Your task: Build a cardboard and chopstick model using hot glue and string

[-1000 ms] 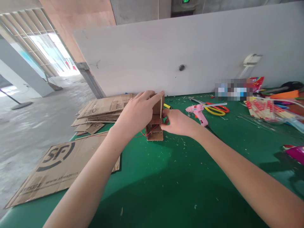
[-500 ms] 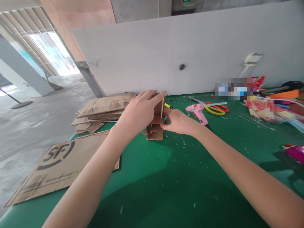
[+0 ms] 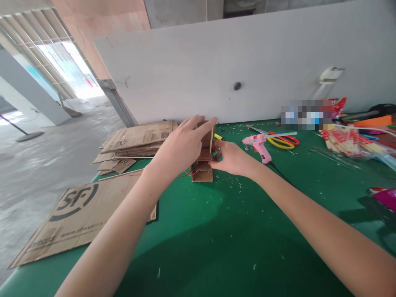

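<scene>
A small brown cardboard structure (image 3: 202,176) stands on the green tabletop (image 3: 198,214), with open shelf-like gaps facing me. My left hand (image 3: 182,142) is wrapped over its upper left part, the fingers reaching across the top and the index finger stretched toward the upright right panel. At its right side, my right hand (image 3: 229,156) pinches the edge of the structure between thumb and fingers. A thin red wire (image 3: 187,173) runs out of its left side. Much of the structure is hidden behind my left hand.
To the left lie stacked cardboard pieces (image 3: 136,138) and a flat printed sheet (image 3: 83,218). On the right are a pink hot glue gun (image 3: 261,148), scissors with red and yellow handles (image 3: 280,142), and wrapped sticks (image 3: 340,140). A white panel (image 3: 185,74) borders the back.
Both hands keep the same hold on the cardboard structure. Only a very slight shift of the whole view shows.
</scene>
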A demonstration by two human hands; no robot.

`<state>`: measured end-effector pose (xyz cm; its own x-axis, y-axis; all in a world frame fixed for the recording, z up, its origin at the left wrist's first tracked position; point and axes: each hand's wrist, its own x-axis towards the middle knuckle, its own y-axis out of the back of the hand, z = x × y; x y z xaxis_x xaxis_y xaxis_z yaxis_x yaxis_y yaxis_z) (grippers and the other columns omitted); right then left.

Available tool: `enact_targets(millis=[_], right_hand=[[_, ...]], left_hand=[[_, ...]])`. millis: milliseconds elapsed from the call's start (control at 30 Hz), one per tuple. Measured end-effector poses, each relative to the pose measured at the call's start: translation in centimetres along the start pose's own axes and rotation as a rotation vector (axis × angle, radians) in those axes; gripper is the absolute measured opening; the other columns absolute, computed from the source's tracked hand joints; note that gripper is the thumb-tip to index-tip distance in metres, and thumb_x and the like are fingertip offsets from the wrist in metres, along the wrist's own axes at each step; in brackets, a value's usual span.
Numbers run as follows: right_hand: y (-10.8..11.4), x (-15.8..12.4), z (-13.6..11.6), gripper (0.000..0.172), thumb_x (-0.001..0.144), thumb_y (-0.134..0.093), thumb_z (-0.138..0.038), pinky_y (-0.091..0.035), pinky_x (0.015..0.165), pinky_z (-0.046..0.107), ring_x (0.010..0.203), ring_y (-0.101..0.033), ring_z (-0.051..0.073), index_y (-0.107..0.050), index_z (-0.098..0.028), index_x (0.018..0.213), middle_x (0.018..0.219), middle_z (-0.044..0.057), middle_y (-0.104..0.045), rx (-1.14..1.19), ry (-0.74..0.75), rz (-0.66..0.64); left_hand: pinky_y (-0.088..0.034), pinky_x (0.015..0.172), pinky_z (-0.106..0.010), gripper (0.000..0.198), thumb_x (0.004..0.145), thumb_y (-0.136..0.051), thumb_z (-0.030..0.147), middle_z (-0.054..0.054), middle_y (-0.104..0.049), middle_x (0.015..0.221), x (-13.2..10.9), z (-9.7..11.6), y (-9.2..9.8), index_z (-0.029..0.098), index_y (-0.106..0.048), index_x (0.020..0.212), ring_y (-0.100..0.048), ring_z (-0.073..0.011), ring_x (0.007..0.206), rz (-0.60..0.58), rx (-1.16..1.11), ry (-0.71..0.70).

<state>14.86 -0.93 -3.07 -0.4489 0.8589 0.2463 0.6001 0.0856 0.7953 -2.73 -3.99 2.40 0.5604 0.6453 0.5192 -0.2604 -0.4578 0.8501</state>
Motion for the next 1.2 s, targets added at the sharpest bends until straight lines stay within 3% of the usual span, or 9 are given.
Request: enact_targets(millis=[367,633,1200], right_hand=[[0.03,-0.08,-0.21,0.033,0.070,-0.062,-0.027,-0.049,0.069,0.034,0.083,-0.065,0.023,-0.058,-0.017,0.101,0.103,0.009,-0.068,-0.031,-0.024,-0.007],[-0.34,-0.13,-0.30,0.026,0.068,-0.063,-0.029,-0.049,0.066,0.034,0.080,-0.066,0.022,-0.058,-0.019,0.091,0.092,0.007,-0.070,-0.018,-0.041,0.036],[0.47,-0.52,-0.30,0.038,0.073,-0.065,-0.030,-0.050,0.073,0.035,0.086,-0.063,0.022,-0.057,-0.016,0.108,0.109,0.010,-0.064,0.021,0.065,-0.031]], left_hand=[[-0.047,0.101,-0.040,0.056,0.088,-0.033,0.002,-0.013,-0.052,0.136,-0.05,0.37,0.24,0.019,-0.041,0.141,-0.052,-0.0227,0.122,-0.025,0.001,0.020],[-0.049,0.096,-0.037,0.053,0.089,-0.033,0.004,-0.012,-0.054,0.131,-0.14,0.43,0.24,0.019,-0.043,0.139,-0.055,-0.0228,0.116,-0.007,0.026,0.016],[-0.048,0.099,-0.039,0.055,0.089,-0.034,0.005,-0.013,-0.052,0.136,-0.09,0.62,0.70,0.017,-0.040,0.142,-0.055,-0.0238,0.118,-0.044,0.043,0.027]])
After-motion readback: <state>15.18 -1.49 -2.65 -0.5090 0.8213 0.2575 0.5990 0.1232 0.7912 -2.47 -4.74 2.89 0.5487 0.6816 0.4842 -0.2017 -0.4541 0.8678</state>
